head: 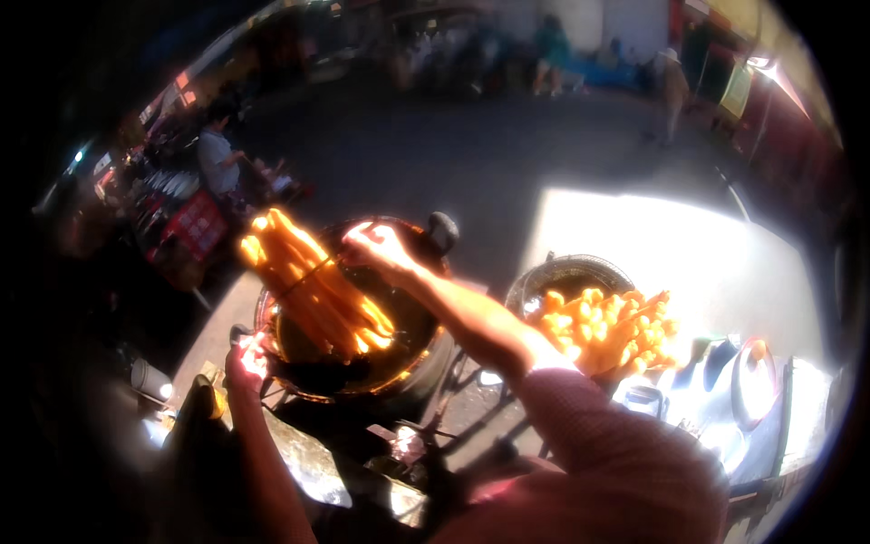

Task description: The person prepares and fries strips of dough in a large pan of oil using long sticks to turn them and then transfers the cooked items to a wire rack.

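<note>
A bundle of long golden fried dough sticks (309,285) is held at a slant above a wide wok of dark oil (408,326). Across the bundle runs a thin dark rod (302,280), and my right hand (377,246) grips its upper end, over the wok's far side. My left hand (246,362) is at the wok's near left rim, beside a dark knob-like handle (239,333). Strong glare hides what the left fingers hold. The lower ends of the dough sticks hang close over the oil; whether they touch it cannot be told.
Right of the wok, more fried dough sticks (605,330) are heaped at a round wire-mesh basket (578,268). Metal containers (642,400) stand beyond them. A white cup (149,379) is at lower left. A person (221,160) stands at the left, others farther off.
</note>
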`<state>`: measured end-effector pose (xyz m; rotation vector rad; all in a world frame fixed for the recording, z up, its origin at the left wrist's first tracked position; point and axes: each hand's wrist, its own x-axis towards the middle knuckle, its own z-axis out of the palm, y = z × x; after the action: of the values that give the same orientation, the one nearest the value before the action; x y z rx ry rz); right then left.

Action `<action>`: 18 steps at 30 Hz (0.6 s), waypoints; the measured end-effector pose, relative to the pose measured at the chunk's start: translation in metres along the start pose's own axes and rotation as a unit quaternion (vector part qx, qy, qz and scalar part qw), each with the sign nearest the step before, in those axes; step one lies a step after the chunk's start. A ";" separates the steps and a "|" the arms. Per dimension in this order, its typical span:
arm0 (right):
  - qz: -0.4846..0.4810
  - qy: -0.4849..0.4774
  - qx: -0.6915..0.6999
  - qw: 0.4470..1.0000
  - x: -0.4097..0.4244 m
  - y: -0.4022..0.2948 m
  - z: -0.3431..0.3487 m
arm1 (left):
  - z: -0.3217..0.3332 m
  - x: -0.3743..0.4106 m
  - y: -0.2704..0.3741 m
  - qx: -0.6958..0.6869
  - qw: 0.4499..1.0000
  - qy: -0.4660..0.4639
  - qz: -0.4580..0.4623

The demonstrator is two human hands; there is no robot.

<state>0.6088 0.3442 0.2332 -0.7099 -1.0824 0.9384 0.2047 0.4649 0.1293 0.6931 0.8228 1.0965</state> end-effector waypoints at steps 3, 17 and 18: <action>0.014 -0.021 0.054 0.998 0.017 0.012 0.012 | -0.029 -0.002 0.022 0.025 0.999 0.005 0.032; 0.017 -0.042 0.010 0.999 0.038 0.039 -0.022 | 0.021 -0.016 -0.006 -0.023 0.999 -0.013 0.034; 0.028 -0.033 0.020 0.999 0.038 0.039 -0.022 | 0.023 -0.018 -0.007 -0.017 0.999 -0.002 0.031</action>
<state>0.6255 0.3951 0.2081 -0.6832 -1.1042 1.0349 0.2235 0.4439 0.1403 0.6961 0.7827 1.1627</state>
